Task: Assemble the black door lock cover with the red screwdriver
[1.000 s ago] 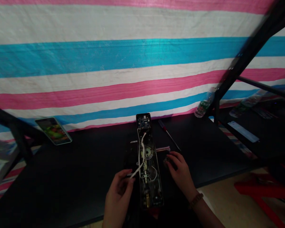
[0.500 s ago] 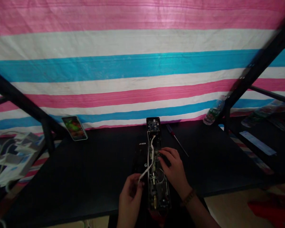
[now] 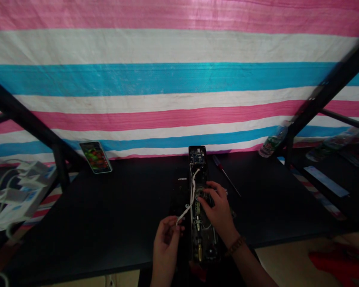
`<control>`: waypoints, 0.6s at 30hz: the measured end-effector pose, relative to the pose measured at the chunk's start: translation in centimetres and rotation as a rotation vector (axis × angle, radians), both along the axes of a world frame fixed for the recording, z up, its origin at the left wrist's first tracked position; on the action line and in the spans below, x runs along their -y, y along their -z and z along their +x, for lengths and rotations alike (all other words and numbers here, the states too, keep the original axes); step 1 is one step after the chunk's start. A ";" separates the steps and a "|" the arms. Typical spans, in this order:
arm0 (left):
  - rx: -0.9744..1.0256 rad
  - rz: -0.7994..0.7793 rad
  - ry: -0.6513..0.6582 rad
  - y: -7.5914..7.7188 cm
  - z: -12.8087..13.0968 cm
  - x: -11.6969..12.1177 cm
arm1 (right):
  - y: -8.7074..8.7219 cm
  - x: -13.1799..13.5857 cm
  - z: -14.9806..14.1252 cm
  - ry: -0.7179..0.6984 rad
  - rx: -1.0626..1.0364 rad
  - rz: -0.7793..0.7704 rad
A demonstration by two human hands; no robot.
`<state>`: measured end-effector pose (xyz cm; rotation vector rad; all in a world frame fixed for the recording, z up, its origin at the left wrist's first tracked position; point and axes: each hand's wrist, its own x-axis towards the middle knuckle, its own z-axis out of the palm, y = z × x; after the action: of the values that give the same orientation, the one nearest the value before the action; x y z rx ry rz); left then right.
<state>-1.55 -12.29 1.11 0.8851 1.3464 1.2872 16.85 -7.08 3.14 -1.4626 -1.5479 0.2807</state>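
A long black electronic lock body (image 3: 217, 235) lies opened lengthwise before me, showing a circuit board (image 3: 196, 154) at its far end and metal parts down its middle. My left hand (image 3: 167, 235), on the near left, pinches the end of a white cable (image 3: 194, 186) that runs out of the body just below the board. Over the body's middle, my right hand (image 3: 217, 203) has thumb and fingers closed at a small part I cannot make out. A dark panel (image 3: 179, 193) lies flat along the body's left side.
A screwdriver (image 3: 227, 177) lies right of the lock body. At the back left a phone (image 3: 96, 157) leans upright; a plastic bottle (image 3: 271, 143) stands at the back right. White chargers and cables (image 3: 24, 187) sit far left. Black frame bars (image 3: 300, 115) flank the table.
The whole view has shifted slightly. My right hand's fingertips look closer together over the middle of the lock body. My left hand still pinches the cable end.
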 end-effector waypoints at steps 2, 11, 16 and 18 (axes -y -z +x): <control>-0.054 0.020 0.022 0.2 -0.1 0.0 | 0.0 0.4 0.0 0.000 -0.020 0.004; -0.720 0.461 0.205 -4.9 2.6 -3.4 | 2.6 2.9 3.8 0.120 0.007 -0.007; -0.860 0.513 0.305 -4.9 5.3 -6.7 | 6.4 5.6 6.9 0.122 0.210 -0.064; -0.859 0.516 0.303 -4.2 5.9 -7.0 | 7.0 6.3 7.6 0.083 0.235 -0.080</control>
<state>4.32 -5.26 5.33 2.0836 1.4251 1.0513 24.46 -13.36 -3.89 -1.6662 -1.6717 0.1260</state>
